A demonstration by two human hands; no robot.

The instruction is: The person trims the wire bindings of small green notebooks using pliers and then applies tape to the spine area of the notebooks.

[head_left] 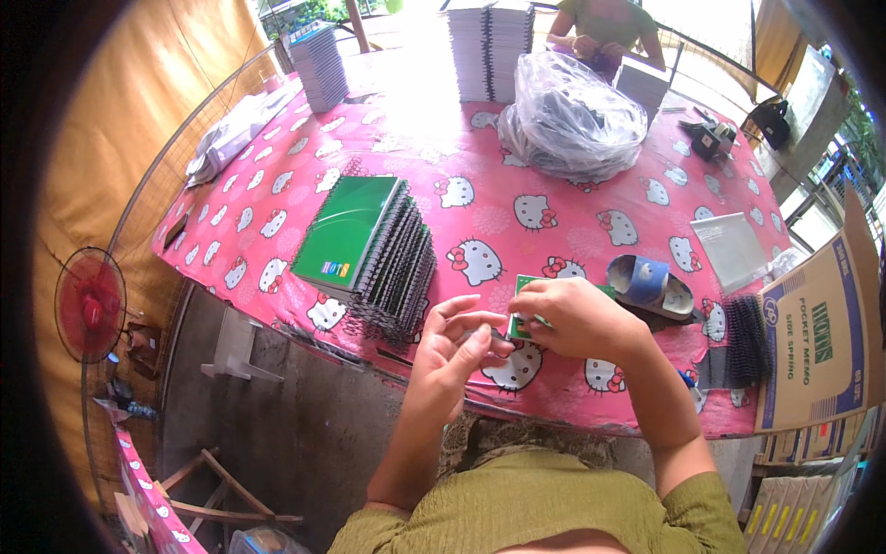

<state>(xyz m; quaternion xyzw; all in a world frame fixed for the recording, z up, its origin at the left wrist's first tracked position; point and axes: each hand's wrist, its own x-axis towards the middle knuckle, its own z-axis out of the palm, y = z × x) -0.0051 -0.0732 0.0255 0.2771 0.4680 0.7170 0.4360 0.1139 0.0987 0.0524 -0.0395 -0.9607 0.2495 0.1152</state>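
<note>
At the near edge of the table, my right hand (581, 319) is closed on a small green notebook (524, 283), its fingers bent over the cover and hiding most of it. Just left of it, my left hand (452, 346) has curled fingers, the thumb drawn toward the fingertips. Something small and dark shows by those fingertips, too small to name. A tall stack of green spiral notebooks (346, 229) stands to the left of my hands, black coils along its side. To the right lies a blue sandal (649, 284).
Black spiral coils (746, 342) lie beside a cardboard box (817, 332) at the right. A clear plastic bag (572, 120) of dark items sits farther back. Notebook stacks (489, 55) stand at the far side, near another person (609, 32). A red fan (90, 305) is at left.
</note>
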